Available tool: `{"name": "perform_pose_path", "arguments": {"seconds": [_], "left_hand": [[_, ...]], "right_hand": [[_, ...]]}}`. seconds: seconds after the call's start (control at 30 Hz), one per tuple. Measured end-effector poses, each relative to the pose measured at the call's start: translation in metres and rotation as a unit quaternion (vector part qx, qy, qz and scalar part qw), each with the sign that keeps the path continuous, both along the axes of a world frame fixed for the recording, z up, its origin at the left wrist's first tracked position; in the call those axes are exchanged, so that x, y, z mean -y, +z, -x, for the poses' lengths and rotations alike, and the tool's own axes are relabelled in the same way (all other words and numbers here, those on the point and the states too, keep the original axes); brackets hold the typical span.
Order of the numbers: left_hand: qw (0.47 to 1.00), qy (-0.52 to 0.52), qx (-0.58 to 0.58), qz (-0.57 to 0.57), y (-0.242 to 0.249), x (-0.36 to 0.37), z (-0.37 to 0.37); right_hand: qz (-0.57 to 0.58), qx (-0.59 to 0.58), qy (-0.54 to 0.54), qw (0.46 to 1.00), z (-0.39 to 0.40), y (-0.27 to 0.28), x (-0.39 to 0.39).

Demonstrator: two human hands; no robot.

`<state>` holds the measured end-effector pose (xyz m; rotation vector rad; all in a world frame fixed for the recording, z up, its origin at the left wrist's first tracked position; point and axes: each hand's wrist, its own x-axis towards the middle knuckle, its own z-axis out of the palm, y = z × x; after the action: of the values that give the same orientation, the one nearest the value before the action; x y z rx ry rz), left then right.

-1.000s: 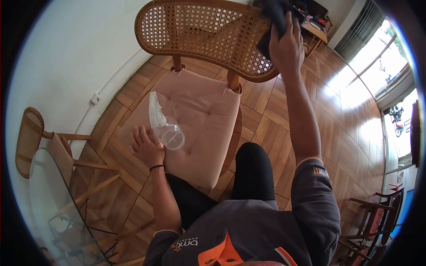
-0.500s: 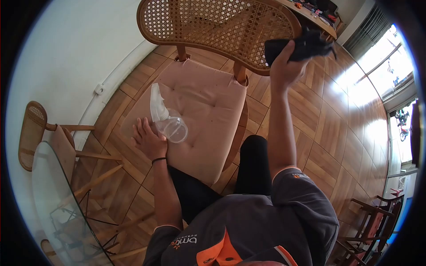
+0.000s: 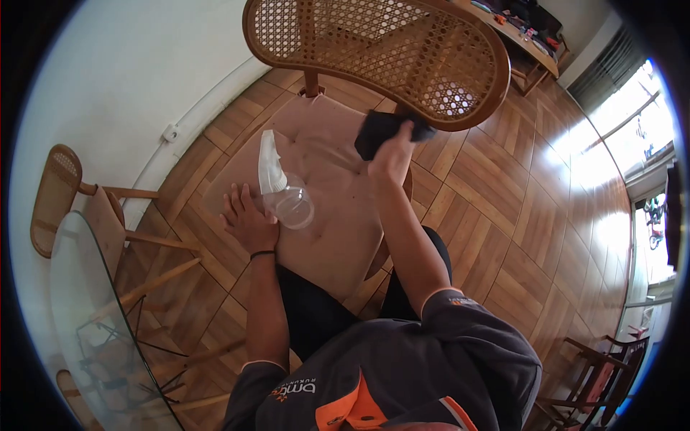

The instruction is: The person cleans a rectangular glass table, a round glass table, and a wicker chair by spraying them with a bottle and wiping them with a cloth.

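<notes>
A clear spray bottle with a white spray head (image 3: 291,205) lies on the pink seat cushion (image 3: 338,255) of a chair. My left hand (image 3: 248,219) rests at the cushion's left edge, fingers spread, with the thumb right at the bottle's side. Bunched in my right hand (image 3: 394,154) is a black cloth (image 3: 379,133), held over the far right part of the cushion, close under the backrest. Motion blurs the cloth and the fingers around it.
The chair's woven cane backrest (image 3: 374,54) rises beyond the cushion. To the left stand a glass-topped table (image 3: 79,309) and another cane chair (image 3: 56,190), beside a white wall. A dark wooden chair (image 3: 604,373) is at lower right, and a desk (image 3: 532,47) with items stands far off.
My right hand has swung left and closer with the black cloth, from beside the backrest to over the cushion. My left hand stays by the bottle; the whole view has shifted slightly.
</notes>
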<state>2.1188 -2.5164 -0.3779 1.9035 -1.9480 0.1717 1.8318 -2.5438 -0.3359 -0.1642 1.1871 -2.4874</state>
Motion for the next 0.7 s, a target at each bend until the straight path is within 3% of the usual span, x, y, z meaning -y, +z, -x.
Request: {"name": "perform_pose_path", "arguments": {"seconds": [0.03,0.13,0.27,0.4,0.43,0.7], "left_hand": [[1.0,-0.001,-0.003,0.006,-0.001,-0.001,-0.001],[1.0,-0.003,-0.013,0.024,-0.003,0.0,0.001],[0.999,-0.003,-0.012,0.037,-0.005,0.002,-0.001],[0.999,-0.007,-0.015,0.041,-0.005,0.002,0.0],[0.999,-0.005,-0.013,0.043,-0.005,0.003,0.0],[0.999,0.0,-0.011,0.045,-0.004,0.003,0.002]], "right_hand": [[0.055,0.136,0.087,0.985,-0.013,0.036,-0.031],[0.243,0.123,0.03,0.962,-0.005,0.038,-0.024],[0.062,0.1,-0.073,0.99,-0.002,0.04,0.029],[-0.214,0.149,0.057,0.964,-0.037,0.101,0.037],[-0.134,0.154,-0.005,0.979,-0.044,0.099,0.061],[-0.125,0.05,0.165,0.977,-0.084,0.092,0.148]]}}
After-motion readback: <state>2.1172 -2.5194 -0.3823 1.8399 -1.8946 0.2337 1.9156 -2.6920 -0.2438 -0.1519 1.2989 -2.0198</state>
